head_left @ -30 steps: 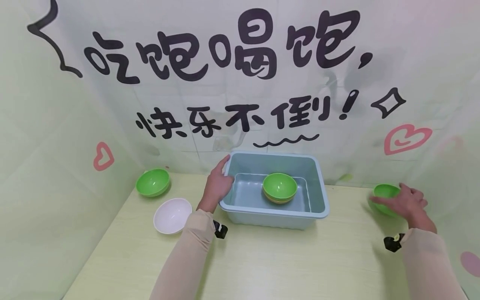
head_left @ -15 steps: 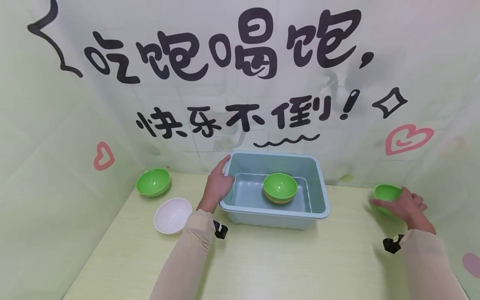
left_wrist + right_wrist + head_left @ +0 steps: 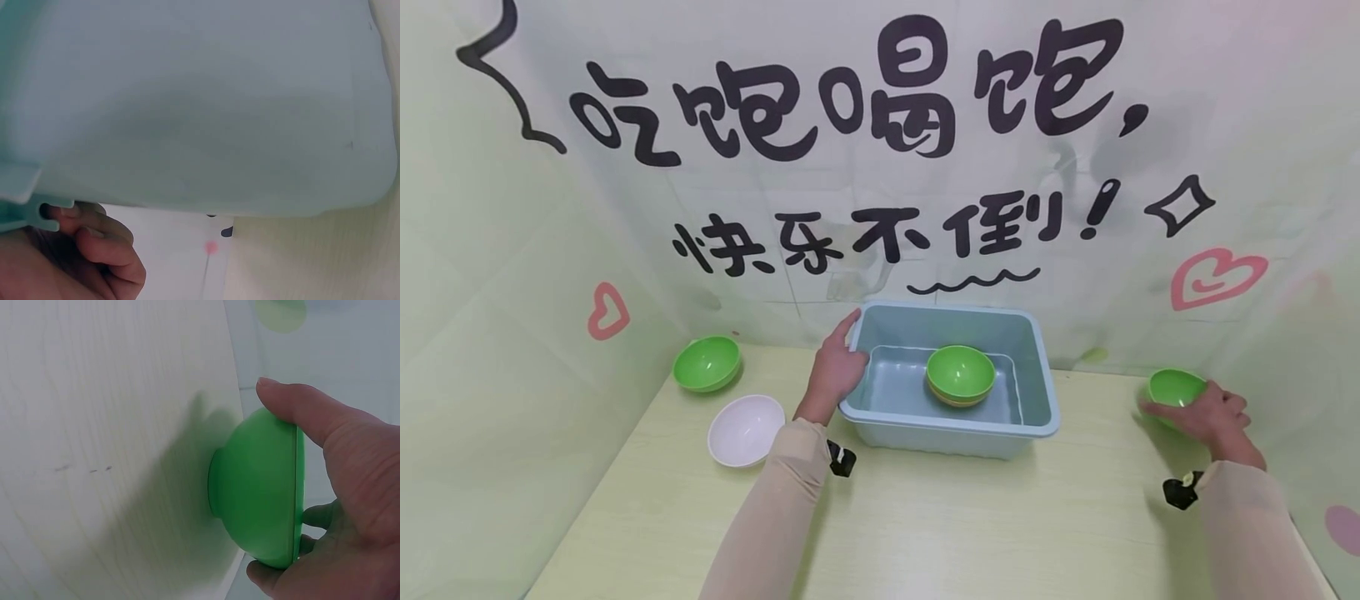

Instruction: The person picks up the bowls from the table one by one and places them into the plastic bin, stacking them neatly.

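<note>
My left hand (image 3: 837, 372) grips the left rim of a light blue plastic basin (image 3: 940, 439). In the left wrist view, curled fingers (image 3: 112, 250) hold beneath the rim's edge, beside the basin's outer wall (image 3: 206, 125). Inside the basin stands a green bowl (image 3: 961, 372), with a yellowish rim showing below it. At the far right, my right hand (image 3: 1213, 417) holds another green bowl (image 3: 1176, 387). The right wrist view shows the thumb (image 3: 300, 406) and fingertips spanning that bowl (image 3: 259, 487) at opposite sides of its rim. Its foot is at or close to the tabletop.
On the left of the pale wood table (image 3: 925, 525) sit a third green bowl (image 3: 707, 364) and a white bowl (image 3: 746, 431), the latter close to my left forearm. A printed cloth (image 3: 880, 183) with large black characters hangs behind and along the sides.
My right hand has shifted slightly and settled around the green bowl at the right, which has barely moved. The left hand and the basin stay where they were.
</note>
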Motion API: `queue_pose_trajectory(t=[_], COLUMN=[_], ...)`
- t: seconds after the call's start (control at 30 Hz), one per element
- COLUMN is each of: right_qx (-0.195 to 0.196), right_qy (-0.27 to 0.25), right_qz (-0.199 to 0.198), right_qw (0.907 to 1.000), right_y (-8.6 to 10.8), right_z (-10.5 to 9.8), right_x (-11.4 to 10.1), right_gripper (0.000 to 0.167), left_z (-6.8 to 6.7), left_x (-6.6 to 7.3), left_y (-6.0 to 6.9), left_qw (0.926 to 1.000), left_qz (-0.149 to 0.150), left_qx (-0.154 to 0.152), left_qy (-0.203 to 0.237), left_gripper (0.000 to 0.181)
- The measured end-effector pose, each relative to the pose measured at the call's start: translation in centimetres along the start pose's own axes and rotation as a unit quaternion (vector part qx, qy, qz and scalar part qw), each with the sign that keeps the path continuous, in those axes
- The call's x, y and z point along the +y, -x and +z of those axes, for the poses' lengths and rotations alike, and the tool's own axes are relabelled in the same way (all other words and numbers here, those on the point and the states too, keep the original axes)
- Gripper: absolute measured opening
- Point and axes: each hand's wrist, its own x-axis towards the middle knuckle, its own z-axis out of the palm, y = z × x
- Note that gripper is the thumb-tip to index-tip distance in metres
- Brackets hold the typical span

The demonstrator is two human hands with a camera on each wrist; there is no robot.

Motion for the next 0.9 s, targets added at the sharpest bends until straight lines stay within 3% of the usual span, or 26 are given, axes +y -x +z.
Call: queue_pose_trajectory(t=[0.9], right_qx=[0.015], right_qy=[-0.013], right_qz=[-0.005], right_qw=[0.9998], right_y=[0.22], right_z=[0.17], right_x=[0.05], right_gripper=[0.128], left_z=[0.03], left_x=[0.13], left_y=[0.14], left_qw=[0.9998], left_qz=[-0.013], left_qx=[-0.002], left_qy=[0.017], left_gripper=[0.076])
